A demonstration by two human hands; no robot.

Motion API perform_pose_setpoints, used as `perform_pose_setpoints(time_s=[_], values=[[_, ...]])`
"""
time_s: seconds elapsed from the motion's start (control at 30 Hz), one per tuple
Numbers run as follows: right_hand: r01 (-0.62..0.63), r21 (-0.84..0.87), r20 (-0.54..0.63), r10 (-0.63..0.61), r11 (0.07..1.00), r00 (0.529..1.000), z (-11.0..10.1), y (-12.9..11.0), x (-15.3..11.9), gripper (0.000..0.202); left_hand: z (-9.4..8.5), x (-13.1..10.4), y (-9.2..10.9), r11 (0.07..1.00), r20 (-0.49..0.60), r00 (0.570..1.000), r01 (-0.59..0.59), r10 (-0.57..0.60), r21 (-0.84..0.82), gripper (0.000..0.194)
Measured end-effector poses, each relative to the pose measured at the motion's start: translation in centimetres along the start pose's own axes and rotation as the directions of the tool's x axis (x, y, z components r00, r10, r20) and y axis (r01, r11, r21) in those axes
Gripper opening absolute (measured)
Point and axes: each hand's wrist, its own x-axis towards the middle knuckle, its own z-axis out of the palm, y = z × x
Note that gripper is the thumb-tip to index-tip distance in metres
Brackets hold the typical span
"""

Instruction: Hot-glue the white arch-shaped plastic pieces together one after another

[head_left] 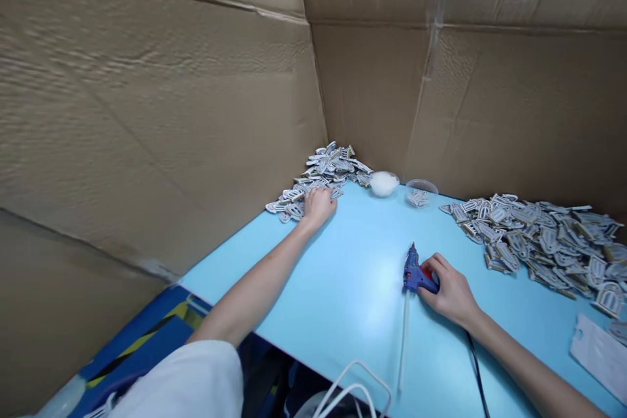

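My right hand (451,289) grips a blue hot glue gun (415,276) by its handle, near the red trigger. Its nozzle points away from me, and a long white glue stick (404,343) sticks out of its back end. At the far left of the table, my left hand (318,206) is at the front of a pile of small white arched pieces (332,166) with brownish edges. Those fingers are curled down among the pieces, and their tips are hidden, so what they hold does not show.
A bigger heap of similar pieces (548,235) covers the right back. Between the piles stand a bowl of white material (383,183) and a clear tub (422,192) with a few pieces. Cardboard walls (220,111) enclose the blue table (353,274). A black cord (476,372) trails below my right arm.
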Motion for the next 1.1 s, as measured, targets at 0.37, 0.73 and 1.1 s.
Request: perform_pose_setpoints(time_s=[0.37, 0.73, 1.1], values=[[0.001, -0.056, -0.164, -0.01, 0.998, 0.986, -4.3, 1.9, 7.0, 0.025, 3.7, -4.4, 6.1, 0.847, 0.091, 0.859, -0.469, 0.503, -0.25, 0.03], [0.146, -0.25, 0.073, -0.131, 0.957, 0.989, -4.8, 0.2, 24.1, 0.034, 5.3, -3.9, 5.6, 0.692, 0.106, 0.738, -0.559, 0.666, -0.457, 0.046], [0.305, -0.375, 0.201, -0.244, 0.875, 0.949, -2.5, -2.3, 28.6, 0.033, 6.2, -3.5, 5.1, 0.645, 0.069, 0.721, -0.569, 0.69, -0.51, 0.046]])
